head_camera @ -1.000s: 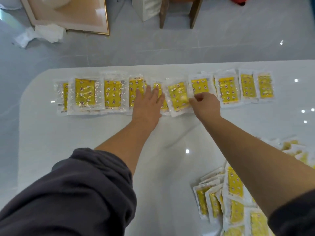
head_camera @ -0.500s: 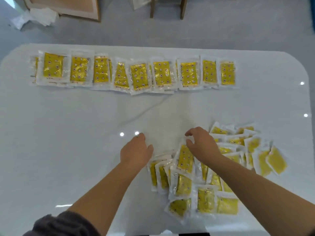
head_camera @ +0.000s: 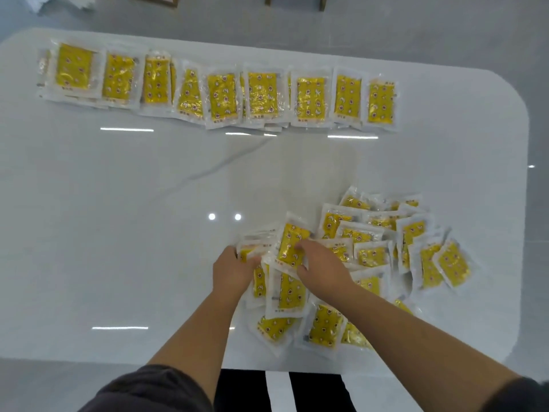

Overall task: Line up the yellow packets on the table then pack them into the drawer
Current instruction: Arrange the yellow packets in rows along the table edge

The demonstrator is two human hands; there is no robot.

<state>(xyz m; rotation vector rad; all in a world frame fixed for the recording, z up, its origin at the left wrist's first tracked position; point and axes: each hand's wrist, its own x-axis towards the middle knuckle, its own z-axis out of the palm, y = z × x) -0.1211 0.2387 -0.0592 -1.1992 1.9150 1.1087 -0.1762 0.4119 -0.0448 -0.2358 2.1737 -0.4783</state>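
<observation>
Yellow all over, lol. Had a row of yellow foil packets in clear plastic sleeves (head_camera: 219,93) laid at 12 o'clock on the glossy white table (head_camera: 118,218). Was mid line-up, pulling from the loose pile (head_camera: 371,254) at 5 o'clock. Pinched the top packet (head_camera: 289,242) with the right hand (head_camera: 325,267); tucked the left hand (head_camera: 233,272) under the pile's edge, fingers hidden, couldn't tell its grip. Probably needed a clean lift next, over to the row. Saw no drawer, nothing packed.

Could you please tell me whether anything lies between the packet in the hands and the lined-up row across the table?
Nothing visible does: between the packet, gripped by the left hand and right hand, and the row there is only bare table.
</observation>
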